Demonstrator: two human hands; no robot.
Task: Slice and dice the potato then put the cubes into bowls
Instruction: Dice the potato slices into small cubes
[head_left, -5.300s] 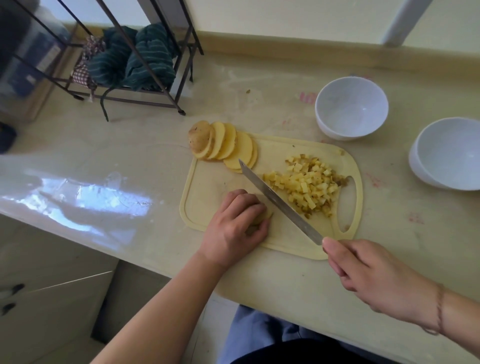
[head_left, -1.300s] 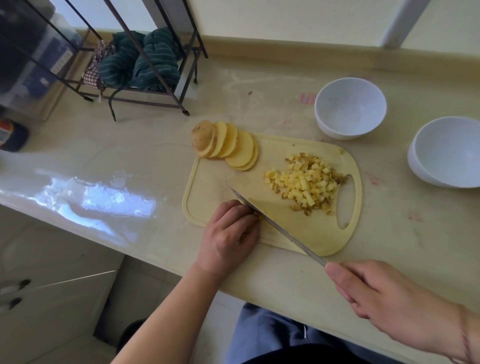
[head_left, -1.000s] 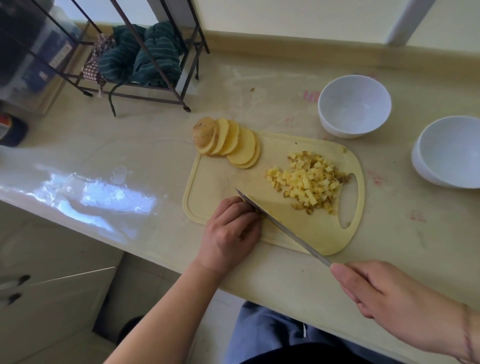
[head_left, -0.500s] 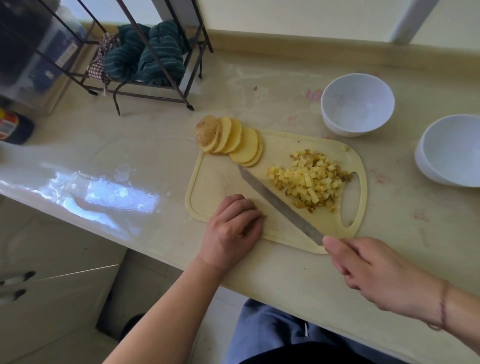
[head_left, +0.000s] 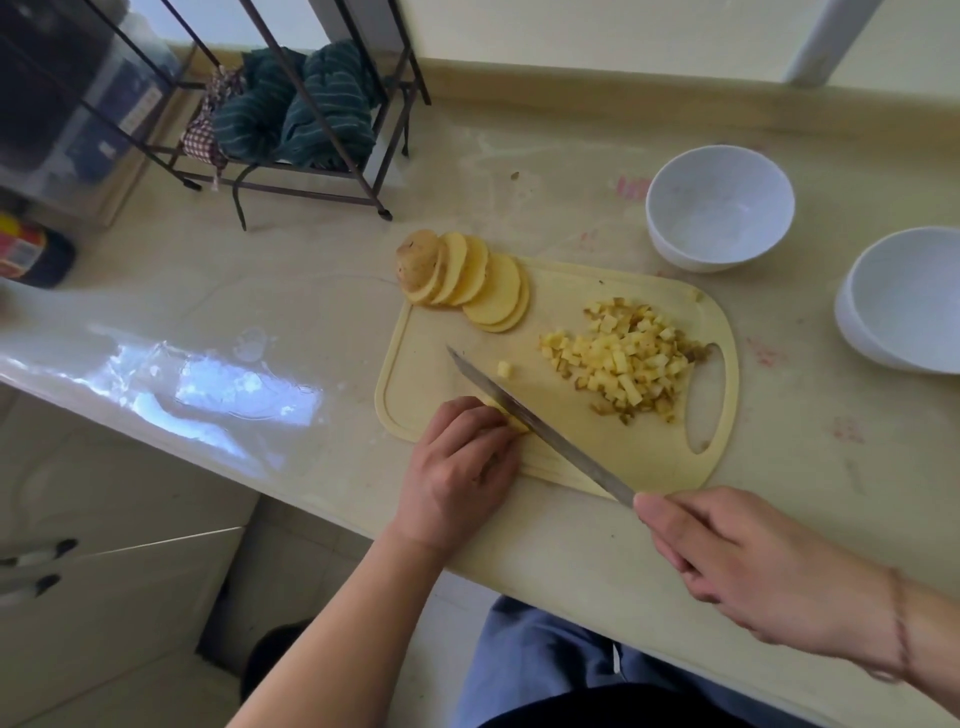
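Your left hand (head_left: 462, 467) hides most of the potato piece (head_left: 511, 420) it holds; only a yellow edge shows. Your right hand (head_left: 737, 566) covers the knife (head_left: 540, 423) handle. The far-right bowl (head_left: 904, 301) is cut off by the edge.

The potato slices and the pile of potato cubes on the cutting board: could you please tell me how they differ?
The potato slices are broad flat rounds, fanned in an overlapping row; the potato cubes are small dice in a loose heap. The slices lie at the far left corner of the cutting board, partly overhanging its edge; the cubes lie by its handle hole. Both are pale yellow with bits of brown skin.
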